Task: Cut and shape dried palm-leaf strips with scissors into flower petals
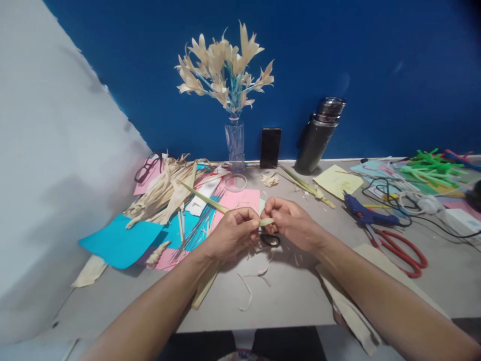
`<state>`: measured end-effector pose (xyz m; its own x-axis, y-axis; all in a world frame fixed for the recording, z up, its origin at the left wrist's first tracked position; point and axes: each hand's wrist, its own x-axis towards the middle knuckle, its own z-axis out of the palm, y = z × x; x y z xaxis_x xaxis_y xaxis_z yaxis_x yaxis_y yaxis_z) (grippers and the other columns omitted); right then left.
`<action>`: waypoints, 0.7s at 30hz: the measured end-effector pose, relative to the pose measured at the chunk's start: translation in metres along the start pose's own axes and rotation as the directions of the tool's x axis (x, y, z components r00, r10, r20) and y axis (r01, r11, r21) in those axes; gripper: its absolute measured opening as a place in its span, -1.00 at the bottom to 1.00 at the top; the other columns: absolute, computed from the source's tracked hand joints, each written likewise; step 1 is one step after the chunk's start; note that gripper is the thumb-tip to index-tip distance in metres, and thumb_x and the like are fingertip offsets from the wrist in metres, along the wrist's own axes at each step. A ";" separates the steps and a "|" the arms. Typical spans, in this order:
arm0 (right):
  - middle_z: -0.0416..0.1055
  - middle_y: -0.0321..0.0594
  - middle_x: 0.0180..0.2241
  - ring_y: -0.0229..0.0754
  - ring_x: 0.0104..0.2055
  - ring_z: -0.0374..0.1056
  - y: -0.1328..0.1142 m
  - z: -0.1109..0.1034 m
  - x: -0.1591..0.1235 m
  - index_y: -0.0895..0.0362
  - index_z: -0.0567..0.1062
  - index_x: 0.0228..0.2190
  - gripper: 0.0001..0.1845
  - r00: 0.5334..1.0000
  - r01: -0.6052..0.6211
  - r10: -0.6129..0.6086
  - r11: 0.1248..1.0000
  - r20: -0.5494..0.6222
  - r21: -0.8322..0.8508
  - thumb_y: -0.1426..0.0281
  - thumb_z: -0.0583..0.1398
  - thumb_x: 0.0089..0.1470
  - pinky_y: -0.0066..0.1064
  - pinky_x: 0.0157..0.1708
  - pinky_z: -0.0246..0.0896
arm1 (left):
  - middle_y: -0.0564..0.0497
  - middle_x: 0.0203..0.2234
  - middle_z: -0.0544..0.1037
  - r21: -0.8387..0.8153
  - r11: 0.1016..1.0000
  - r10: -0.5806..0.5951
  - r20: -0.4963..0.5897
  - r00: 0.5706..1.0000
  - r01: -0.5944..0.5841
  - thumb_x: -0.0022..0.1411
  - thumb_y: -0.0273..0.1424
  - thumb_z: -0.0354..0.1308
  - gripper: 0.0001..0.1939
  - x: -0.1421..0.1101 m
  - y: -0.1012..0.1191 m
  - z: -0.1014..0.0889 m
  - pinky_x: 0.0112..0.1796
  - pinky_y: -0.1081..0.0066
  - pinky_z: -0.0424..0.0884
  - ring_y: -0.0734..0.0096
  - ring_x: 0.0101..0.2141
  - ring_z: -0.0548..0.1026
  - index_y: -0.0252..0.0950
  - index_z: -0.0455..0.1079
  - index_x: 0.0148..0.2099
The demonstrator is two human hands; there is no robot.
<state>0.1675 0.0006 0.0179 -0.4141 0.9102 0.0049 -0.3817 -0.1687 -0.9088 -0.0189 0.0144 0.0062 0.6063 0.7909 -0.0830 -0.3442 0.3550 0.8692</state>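
Two bare hands meet above a grey tabletop (293,301). The left hand (240,228) pinches a narrow, pale green plant strip (266,221) between thumb and forefinger. The strip lies between the hands, its tip pointing to the right hand (289,219), whose fingers are curled; whether they grip it cannot be told. Beyond stand a clear bottle (235,140) of cream, papery flowers (218,60), a black phone (270,148) and a dark, silver-capped flask (317,140). Red-handled metal scissors (380,244) lie near the right forearm.
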 end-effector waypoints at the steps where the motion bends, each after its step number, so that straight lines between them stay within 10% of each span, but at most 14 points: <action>1: 0.35 -0.34 -0.48 -0.33 -0.51 0.22 0.001 0.000 0.000 0.15 0.42 -0.35 -0.58 1.000 -0.001 0.001 0.999 -0.012 -0.037 0.18 0.45 -0.09 -0.50 -0.50 0.12 | 0.09 -0.63 0.40 0.001 1.000 0.003 0.002 1.000 -0.003 0.11 -0.31 0.36 -0.72 0.000 0.000 0.000 -0.48 0.47 0.25 0.53 -0.60 0.35 -0.33 0.33 -0.38; 21: 0.22 -0.41 -0.51 -0.33 -0.49 0.21 -0.004 -0.002 0.000 0.12 0.28 -0.49 -0.56 0.990 -0.032 0.007 0.985 0.144 0.171 0.36 0.47 -0.13 -0.48 -0.46 0.11 | 0.06 -0.59 0.41 0.004 1.000 -0.020 0.131 0.991 0.020 0.11 -0.29 0.35 -0.74 -0.002 0.003 -0.002 -0.36 0.39 0.32 0.49 -0.53 0.37 -0.32 0.36 -0.37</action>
<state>0.1706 0.0020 0.0204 -0.5314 0.8451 0.0586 -0.5042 -0.2599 -0.8236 -0.0229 0.0145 0.0074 0.7021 0.7112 -0.0360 -0.3293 0.3691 0.8691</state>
